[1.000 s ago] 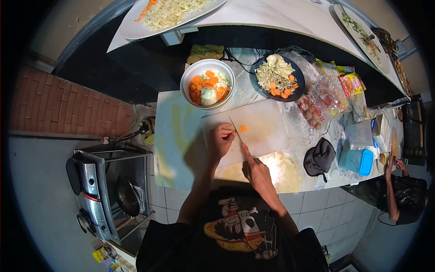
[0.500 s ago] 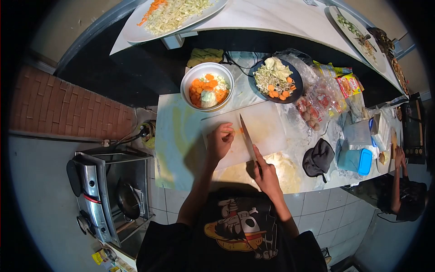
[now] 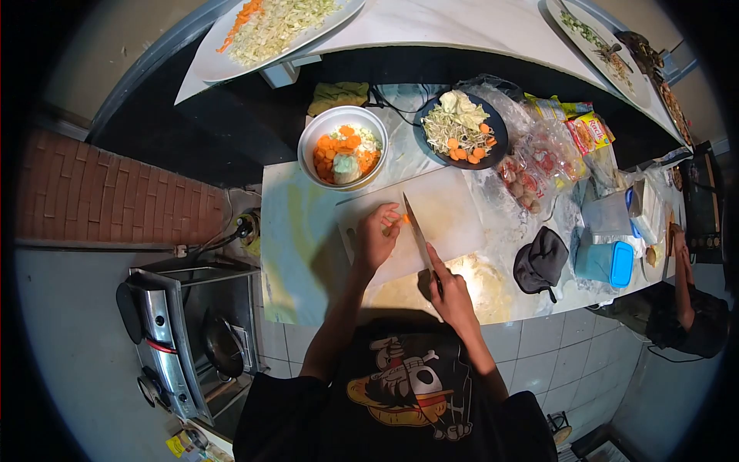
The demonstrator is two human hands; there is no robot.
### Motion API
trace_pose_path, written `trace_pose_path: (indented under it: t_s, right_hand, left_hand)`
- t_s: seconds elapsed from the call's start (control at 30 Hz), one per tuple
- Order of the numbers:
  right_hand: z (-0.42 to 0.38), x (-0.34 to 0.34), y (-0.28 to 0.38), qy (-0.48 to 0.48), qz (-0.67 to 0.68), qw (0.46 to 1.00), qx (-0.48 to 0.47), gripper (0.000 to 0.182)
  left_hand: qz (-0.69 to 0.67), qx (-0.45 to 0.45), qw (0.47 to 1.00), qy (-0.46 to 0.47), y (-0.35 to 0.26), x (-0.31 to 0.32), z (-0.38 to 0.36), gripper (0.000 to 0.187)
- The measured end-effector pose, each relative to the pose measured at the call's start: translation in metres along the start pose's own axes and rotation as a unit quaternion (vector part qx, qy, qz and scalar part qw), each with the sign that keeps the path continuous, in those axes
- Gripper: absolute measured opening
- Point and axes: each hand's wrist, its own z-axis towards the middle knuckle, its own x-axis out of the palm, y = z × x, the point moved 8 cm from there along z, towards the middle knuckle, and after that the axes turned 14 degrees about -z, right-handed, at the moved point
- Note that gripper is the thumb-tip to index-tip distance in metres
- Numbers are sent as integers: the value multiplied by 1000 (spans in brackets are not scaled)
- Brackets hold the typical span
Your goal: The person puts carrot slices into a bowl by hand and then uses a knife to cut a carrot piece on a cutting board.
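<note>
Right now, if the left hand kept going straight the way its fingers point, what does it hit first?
The left hand points up-right across the cutting board; it likely meets the carrot piece, then the knife blade. Depth is unclear.

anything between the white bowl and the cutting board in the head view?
Nothing: in the head view the white bowl sits just past the cutting board's far edge, with only a narrow bare strip of the table between them.

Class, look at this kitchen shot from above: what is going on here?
A person stands at a cutting board slicing carrot. The left hand pins a small carrot piece to the board, and the right hand holds a knife with its blade beside that piece. Behind the board sit a white bowl of carrot slices and a dark plate of shredded vegetables. Another person sits at the far right.
</note>
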Motion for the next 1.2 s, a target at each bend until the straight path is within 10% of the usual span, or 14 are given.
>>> trace_pose_path:
  t_s: [1.2]
  right_hand:
    - [2, 5, 5, -5, -14, 1000, -1, 79]
  left_hand:
    - [51, -19, 997, -50, -4, -7, -1, 31]
